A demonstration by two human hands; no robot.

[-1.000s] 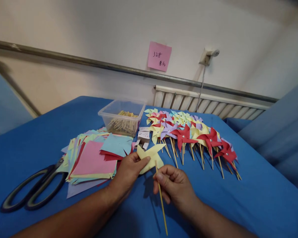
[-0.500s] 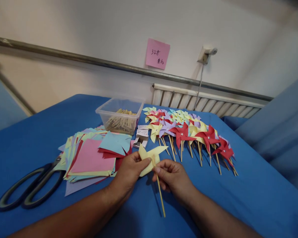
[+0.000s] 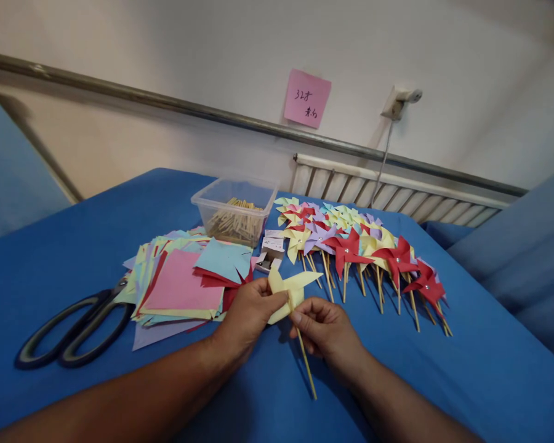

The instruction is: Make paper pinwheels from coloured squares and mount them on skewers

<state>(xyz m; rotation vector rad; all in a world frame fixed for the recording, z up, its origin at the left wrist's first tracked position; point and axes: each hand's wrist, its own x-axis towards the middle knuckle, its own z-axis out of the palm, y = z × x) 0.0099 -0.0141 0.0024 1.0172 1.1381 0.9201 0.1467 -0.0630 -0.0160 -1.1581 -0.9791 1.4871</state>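
Where a blue cloth [image 3: 74,246] meets the wall, both hands pinch, seemingly, a yellow pinwheel [image 3: 292,289].

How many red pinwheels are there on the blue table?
4 show clearly: one at the right end of the row, one beside it, one mid-row, and one at the back, partly covered. More may hide under the yellow and purple ones.

Matt yellow paper pinwheel [image 3: 290,292] on a thin wooden stick [image 3: 307,364], above smooth blue cloth [image 3: 443,375].
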